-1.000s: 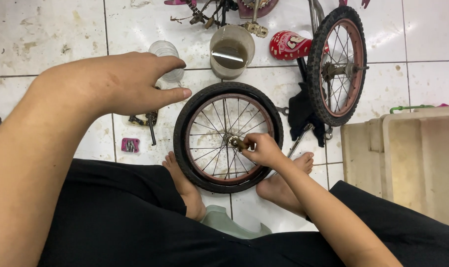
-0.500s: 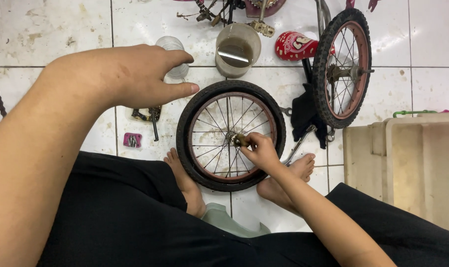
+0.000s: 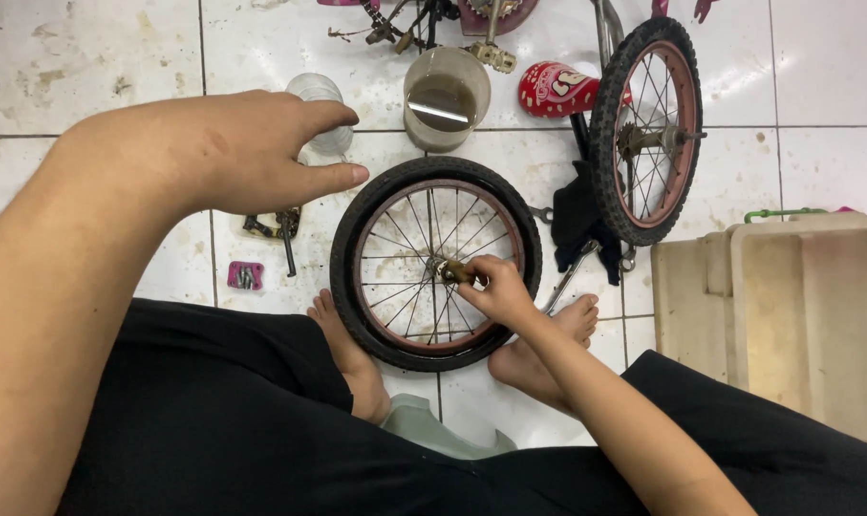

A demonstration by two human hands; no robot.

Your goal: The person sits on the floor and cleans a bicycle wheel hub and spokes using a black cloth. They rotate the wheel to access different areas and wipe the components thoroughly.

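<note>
little has moved: right hand (image 3: 495,287) keeps its grip clenched on the wheel (image 3: 436,263) hub; left hand (image 3: 252,153) hovers, released.

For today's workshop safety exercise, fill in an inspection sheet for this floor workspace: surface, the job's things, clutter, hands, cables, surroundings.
Surface: white tiled floor, stained and smudged.
Job's things: small spoked wheel lies flat between the person's bare feet; a brownish part at its hub.
Clutter: clear bottle, cup of murky liquid, second wheel standing upright, red patterned part, dark tools, small pink item, black cloth.
Hands: right hand pinches the hub part; left hand is raised above the floor, fingers spread, holding nothing.
Cables: nothing seen.
Surroundings: beige plastic crates at the right; bicycle parts at the top edge.
</note>
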